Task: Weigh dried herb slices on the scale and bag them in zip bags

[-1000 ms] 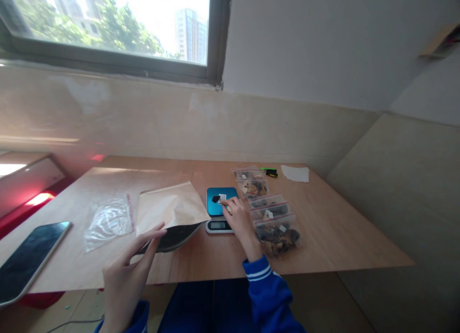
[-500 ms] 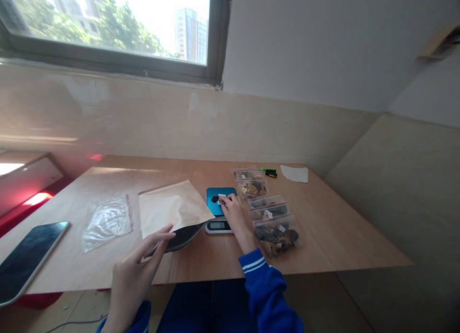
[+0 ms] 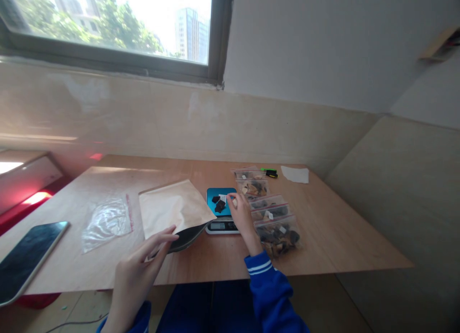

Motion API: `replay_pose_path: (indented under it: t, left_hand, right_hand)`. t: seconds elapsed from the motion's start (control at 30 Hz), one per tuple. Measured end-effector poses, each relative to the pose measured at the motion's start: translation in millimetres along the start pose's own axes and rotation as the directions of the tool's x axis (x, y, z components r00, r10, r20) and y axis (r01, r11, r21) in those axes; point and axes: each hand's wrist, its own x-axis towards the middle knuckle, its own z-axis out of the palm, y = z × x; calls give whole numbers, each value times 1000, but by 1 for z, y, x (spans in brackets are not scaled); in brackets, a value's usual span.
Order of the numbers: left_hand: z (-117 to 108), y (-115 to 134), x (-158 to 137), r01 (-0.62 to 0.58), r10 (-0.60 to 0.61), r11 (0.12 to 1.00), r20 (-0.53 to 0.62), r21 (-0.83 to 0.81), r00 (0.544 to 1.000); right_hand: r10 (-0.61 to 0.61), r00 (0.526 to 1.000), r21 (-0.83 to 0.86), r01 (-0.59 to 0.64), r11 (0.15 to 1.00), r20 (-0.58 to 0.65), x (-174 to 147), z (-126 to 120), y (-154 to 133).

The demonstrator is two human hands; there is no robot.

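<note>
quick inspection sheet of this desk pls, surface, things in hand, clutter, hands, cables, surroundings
surface: wooden tabletop, bare toward the right
job's things: kraft pouch lying open-mouthed; blue scale with dark pieces on its pan; row of filled zip bags to its right
clutter: empty clear bag, phone, white paper, green-and-black marker
hands: left hand fingers on the pouch mouth; right hand at the scale pan's right edge; grip unclear
cables: one cable on the floor
surroundings: window, plain wall, red object at left
</note>
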Motion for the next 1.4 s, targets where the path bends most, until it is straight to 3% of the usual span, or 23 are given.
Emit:
replay_pose_path:
  t: [0.27, 0.43, 0.53, 0.63, 0.7, 0.77, 0.83, 0.9, 1.1, 1.3, 1.4]
  left_hand:
    - [-2, 0, 0, 13, -13, 1000, -9, -11, 1000]
    - [-1, -1, -1, 8, -8, 1000, -11, -11, 1000]
    - [1, -1, 0, 6, -6, 1000, -17, -1, 1000]
    - [2, -2, 0, -5, 6, 1000, -12, 2, 1000]
    - [2, -2, 1, -20, 21, 1000, -22, 12, 1000]
    - [2, -3, 0, -31, 32, 999, -36, 33, 999]
    - [2, -2, 0, -30, 33, 998, -52, 53, 998]
    - [1, -1, -1, -29, 34, 997, -78, 71, 996]
    - [-1, 2, -3, -74, 81, 994, -80, 85, 994]
    - [-2, 1, -4, -24, 40, 993, -140, 114, 989]
    - [0, 3, -5, -17, 37, 993, -177, 114, 984]
  right_hand:
    - [9, 997, -86, -2, 996, 79, 1, 15, 1]
    - [33, 999, -130, -29, 991, 32, -2, 5, -12]
    - [3, 1000, 9, -3, 1000, -7, -9, -18, -43]
    - [-109, 987, 339, 63, 939, 120, -19, -48, -88]
    - [-251, 916, 542, 44, 839, 314, -27, -66, -116]
    - [-374, 821, 629, 23, 777, 431, -34, -76, -134]
    - [-444, 746, 634, 37, 772, 496, -39, -75, -143]
    - [-455, 712, 592, 69, 803, 535, -44, -65, -144]
    - [-431, 732, 514, 130, 848, 527, -59, -35, -146]
    - [-389, 805, 437, 183, 881, 447, -57, -39, -151]
    - [-346, 803, 331, 198, 923, 486, -54, -41, -152]
